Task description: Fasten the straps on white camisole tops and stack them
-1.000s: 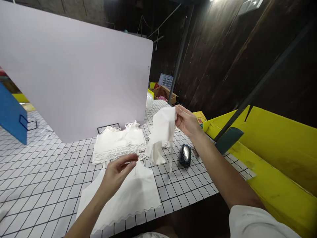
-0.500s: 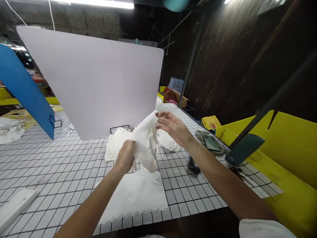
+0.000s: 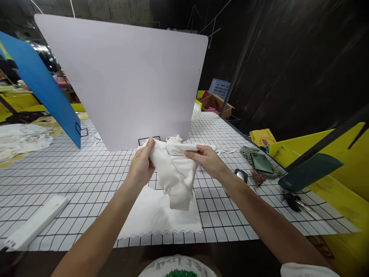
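A small white garment [image 3: 175, 169] of soft cloth is stretched between my two hands above the table, its lower part hanging down in folds. My left hand [image 3: 142, 161] pinches its left upper corner, thumb on top. At the right end of the upper edge, my right hand [image 3: 207, 159] grips the cloth between thumb and fingers. Below it, another white garment [image 3: 158, 215] with a wavy hem lies flat near the table's front edge. Behind my hands are more white pieces with thin straps [image 3: 225, 151], partly hidden.
A large pale board [image 3: 127, 84] stands behind the work, with a blue board [image 3: 43, 88] to its left. On the right of the grid-patterned table lie a phone [image 3: 261, 163], keys [image 3: 298, 202] and a dark green object [image 3: 309, 172], beside a yellow bin [image 3: 323, 154]. A white bar [image 3: 37, 223] lies front left.
My hands have spread the white garment out sideways and lowered it slightly; the right hand has moved down and right and now grips its edge. The camera view has tilted down and shifted left.
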`<action>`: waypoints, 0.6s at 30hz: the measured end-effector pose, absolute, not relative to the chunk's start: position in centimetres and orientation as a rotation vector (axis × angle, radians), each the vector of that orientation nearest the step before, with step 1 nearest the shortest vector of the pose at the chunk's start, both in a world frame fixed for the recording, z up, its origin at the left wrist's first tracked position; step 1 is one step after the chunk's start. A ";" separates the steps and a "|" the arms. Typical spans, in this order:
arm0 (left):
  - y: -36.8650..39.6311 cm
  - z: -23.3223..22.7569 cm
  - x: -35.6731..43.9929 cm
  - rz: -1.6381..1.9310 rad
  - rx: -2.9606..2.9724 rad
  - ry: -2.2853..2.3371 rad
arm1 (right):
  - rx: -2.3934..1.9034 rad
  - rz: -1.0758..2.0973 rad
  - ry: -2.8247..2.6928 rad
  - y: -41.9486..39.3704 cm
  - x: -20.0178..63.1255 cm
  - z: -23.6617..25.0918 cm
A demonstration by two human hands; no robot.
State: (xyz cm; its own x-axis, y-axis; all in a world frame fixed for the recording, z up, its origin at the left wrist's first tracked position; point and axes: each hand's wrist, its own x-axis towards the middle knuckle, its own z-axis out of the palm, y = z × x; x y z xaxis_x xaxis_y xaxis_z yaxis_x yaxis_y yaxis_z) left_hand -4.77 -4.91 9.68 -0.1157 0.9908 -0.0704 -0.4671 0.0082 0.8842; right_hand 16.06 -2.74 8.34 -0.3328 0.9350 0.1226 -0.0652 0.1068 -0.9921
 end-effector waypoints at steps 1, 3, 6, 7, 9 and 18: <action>-4.7 9.6 -5.0 1.481 0.754 0.956 | -0.893 1.374 -1.455 -2.4 16.2 8.2; -4.3 9.0 -5.5 1.501 0.765 0.943 | -0.855 1.313 -1.436 -1.9 16.3 8.2; -3.5 7.3 -6.2 1.403 0.800 0.971 | -0.841 1.068 -1.454 -1.4 15.8 9.1; -3.2 6.7 -6.4 1.346 0.825 1.013 | -0.858 0.963 -1.495 -1.3 15.6 9.6; -2.7 5.8 -6.8 1.316 0.930 1.119 | -0.897 0.815 -1.669 -1.1 14.9 10.7; -1.7 12.0 -5.8 1.124 1.524 0.827 | -0.954 1.040 -1.982 0.6 14.9 14.0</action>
State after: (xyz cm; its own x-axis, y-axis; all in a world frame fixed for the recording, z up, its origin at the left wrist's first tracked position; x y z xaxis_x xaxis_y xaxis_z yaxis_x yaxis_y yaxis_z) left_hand -5.83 -1.67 12.05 0.3273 0.9141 0.2395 -0.0433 -0.2387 0.9701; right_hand 14.90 0.57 14.00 -0.4886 0.8402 0.2353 0.2837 0.4080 -0.8678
